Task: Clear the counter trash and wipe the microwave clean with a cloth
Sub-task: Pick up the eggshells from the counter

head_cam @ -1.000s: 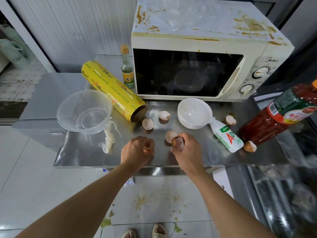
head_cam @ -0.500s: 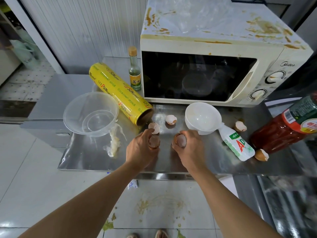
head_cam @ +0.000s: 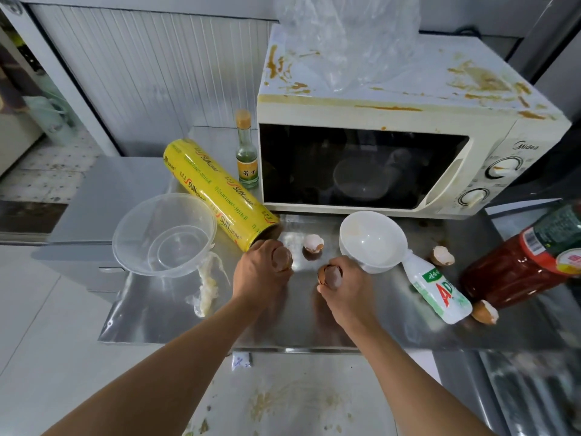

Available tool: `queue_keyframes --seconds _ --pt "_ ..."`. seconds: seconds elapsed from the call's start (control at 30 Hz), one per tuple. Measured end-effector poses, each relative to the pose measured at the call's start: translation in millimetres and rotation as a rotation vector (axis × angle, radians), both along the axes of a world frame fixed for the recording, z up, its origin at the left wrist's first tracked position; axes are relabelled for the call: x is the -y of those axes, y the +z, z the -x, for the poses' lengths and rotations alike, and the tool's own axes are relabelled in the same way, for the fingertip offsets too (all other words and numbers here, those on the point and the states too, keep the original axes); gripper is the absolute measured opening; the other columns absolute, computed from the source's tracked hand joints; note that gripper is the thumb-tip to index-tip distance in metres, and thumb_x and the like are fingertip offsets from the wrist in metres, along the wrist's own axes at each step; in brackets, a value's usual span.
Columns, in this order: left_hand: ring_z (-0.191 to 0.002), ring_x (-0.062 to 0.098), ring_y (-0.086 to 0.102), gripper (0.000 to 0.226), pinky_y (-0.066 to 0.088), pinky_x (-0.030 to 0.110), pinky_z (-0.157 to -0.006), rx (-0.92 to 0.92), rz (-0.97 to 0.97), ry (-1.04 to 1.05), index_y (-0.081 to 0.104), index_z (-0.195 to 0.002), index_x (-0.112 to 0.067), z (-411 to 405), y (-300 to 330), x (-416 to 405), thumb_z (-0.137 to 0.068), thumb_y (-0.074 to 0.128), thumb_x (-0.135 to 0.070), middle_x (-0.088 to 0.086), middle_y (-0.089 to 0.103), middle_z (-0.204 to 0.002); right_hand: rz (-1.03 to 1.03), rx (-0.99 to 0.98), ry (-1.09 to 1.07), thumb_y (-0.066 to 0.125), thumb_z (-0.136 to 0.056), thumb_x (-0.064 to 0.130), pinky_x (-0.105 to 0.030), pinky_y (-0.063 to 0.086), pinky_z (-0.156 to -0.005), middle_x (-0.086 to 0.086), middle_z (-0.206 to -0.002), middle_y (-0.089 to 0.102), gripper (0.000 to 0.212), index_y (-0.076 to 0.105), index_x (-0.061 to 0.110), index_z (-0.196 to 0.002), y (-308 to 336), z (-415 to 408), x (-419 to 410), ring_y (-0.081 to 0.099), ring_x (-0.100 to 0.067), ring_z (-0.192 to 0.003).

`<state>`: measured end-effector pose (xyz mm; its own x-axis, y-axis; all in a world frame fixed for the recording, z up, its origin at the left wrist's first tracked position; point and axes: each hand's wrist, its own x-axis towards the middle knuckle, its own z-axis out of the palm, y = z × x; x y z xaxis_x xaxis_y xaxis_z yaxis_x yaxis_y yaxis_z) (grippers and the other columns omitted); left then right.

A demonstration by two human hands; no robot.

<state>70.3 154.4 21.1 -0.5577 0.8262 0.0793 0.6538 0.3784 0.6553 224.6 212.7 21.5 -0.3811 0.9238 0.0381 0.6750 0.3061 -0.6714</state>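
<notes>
Gathering eggshells off the steel counter [head_cam: 393,322]: the left hand [head_cam: 261,275] curls round brown shell pieces near the mouth of the cling wrap roll [head_cam: 220,193], and the right hand [head_cam: 342,287] pinches another broken shell just beside the white bowl [head_cam: 372,240]. One loose eggshell half [head_cam: 312,243] lies between them. Likely feather-light, brittle and sharp-edged; cupping each half loosely from beneath should beat squeezing its rim

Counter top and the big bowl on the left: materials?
Counter: looks like stainless steel, brushed and shiny, since it mirrors the things on it. Big bowl: likely thin clear plastic, as the counter shows through it and the rim is thin; glass is not ruled out.
</notes>
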Motion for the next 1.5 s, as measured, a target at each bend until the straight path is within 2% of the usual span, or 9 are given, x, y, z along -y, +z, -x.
queue_keyframes --seconds 0.07,0.17,0.33,0.57,0.73,0.83,1.0,1.23,1.5 --pt "-0.083 0.023 0.061 0.035 0.048 0.031 -0.064 -0.009 0.026 0.002 0.065 -0.098 -0.018 1.0 0.3 -6.9 -0.067 0.078 -0.026 0.0 0.065 -0.099 -0.019 -0.025 0.005 0.076 -0.068 0.009 -0.034 0.048 -0.075 0.0 -0.086 0.064 0.029 0.06 0.011 -0.092 6.2 0.3 -3.7 0.058 -0.02 -0.083" --pt "-0.086 0.021 0.061 0.035 0.041 0.027 -0.059 -0.067 0.088 0.0 0.062 -0.101 -0.025 1.3 -2.1 -12.9 -0.07 0.076 -0.031 -0.005 0.063 -0.103 -0.067 -0.026 0.001 0.078 -0.068 0.012 -0.028 0.043 -0.073 -0.003 -0.089 0.065 0.033 0.061 0.009 -0.096 11.0 1.0 -8.7 0.058 -0.02 -0.083" --pt "-0.078 0.022 0.061 0.016 0.032 0.023 -0.055 -0.137 0.144 0.005 0.063 -0.086 -0.028 -1.0 -8.1 -13.9 -0.072 0.071 -0.026 -0.006 0.065 -0.091 -0.074 -0.038 -0.004 0.08 -0.067 0.013 -0.023 0.039 -0.07 -0.002 -0.088 0.066 0.034 0.061 0.011 -0.095 7.2 0.4 -9.7 0.056 -0.017 -0.079" --pt "-0.071 0.028 0.063 0.013 0.035 0.023 -0.055 -0.138 0.127 -0.023 0.064 -0.074 -0.023 -3.0 -12.0 -14.1 -0.066 0.073 -0.018 -0.003 0.065 -0.077 -0.061 -0.053 -0.023 0.079 -0.067 0.013 -0.022 0.038 -0.072 -0.003 -0.091 0.066 0.034 0.061 0.011 -0.096 5.1 -4.2 -9.3 0.056 -0.017 -0.082" --pt "-0.074 0.024 0.062 0.021 0.042 0.026 -0.057 -0.069 0.055 -0.042 0.067 -0.088 -0.022 -8.4 -2.4 -31.1 -0.068 0.072 -0.022 0.0 0.069 -0.083 -0.05 -0.078 -0.054 0.076 -0.068 0.016 -0.029 0.047 -0.075 -0.002 -0.09 0.066 0.032 0.062 0.012 -0.097 14.8 -11.2 -13.5 0.058 -0.018 -0.082" --pt "-0.076 0.019 0.061 0.027 0.043 0.025 -0.061 -0.047 0.017 -0.09 0.067 -0.092 -0.021 -13.2 4.3 -53.1 -0.069 0.076 -0.031 -0.001 0.069 -0.087 -0.073 -0.095 -0.077 0.072 -0.071 0.021 -0.025 0.044 -0.071 0.0 -0.087 0.067 0.026 0.063 0.014 -0.095 22.7 -16.8 -18.2 0.057 -0.016 -0.078" --pt "-0.082 0.024 0.065 0.027 0.055 0.033 -0.07 -0.063 0.064 -0.079 0.067 -0.097 -0.022 -22.7 2.2 -80.7 -0.072 0.072 -0.031 0.003 0.07 -0.09 -0.108 -0.141 -0.126 0.071 -0.073 0.02 -0.028 0.046 -0.07 0.0 -0.082 0.066 0.019 0.062 0.015 -0.089 36.2 -27.1 -27.6 0.058 -0.018 -0.077" --pt "-0.08 0.016 0.057 0.031 0.044 0.026 -0.06 -0.111 0.271 -0.092 0.064 -0.103 -0.031 -23.5 -10.4 -86.1 -0.074 0.072 -0.036 -0.003 0.067 -0.097 -0.075 -0.13 -0.143 0.071 -0.073 0.017 -0.035 0.048 -0.077 -0.003 -0.089 0.067 0.023 0.063 0.011 -0.093 37.1 -43.1 -33.0 0.059 -0.022 -0.083" --pt "-0.072 0.013 0.051 0.032 0.042 0.026 -0.059 -0.047 0.236 -0.068 0.066 -0.101 -0.026 -24.0 -6.4 -82.4 -0.071 0.076 -0.025 -0.002 0.066 -0.088 -0.084 -0.092 -0.178 0.071 -0.072 0.016 -0.033 0.048 -0.073 -0.002 -0.09 0.066 0.022 0.062 0.013 -0.092 29.0 -51.2 -31.6 0.058 -0.022 -0.083"
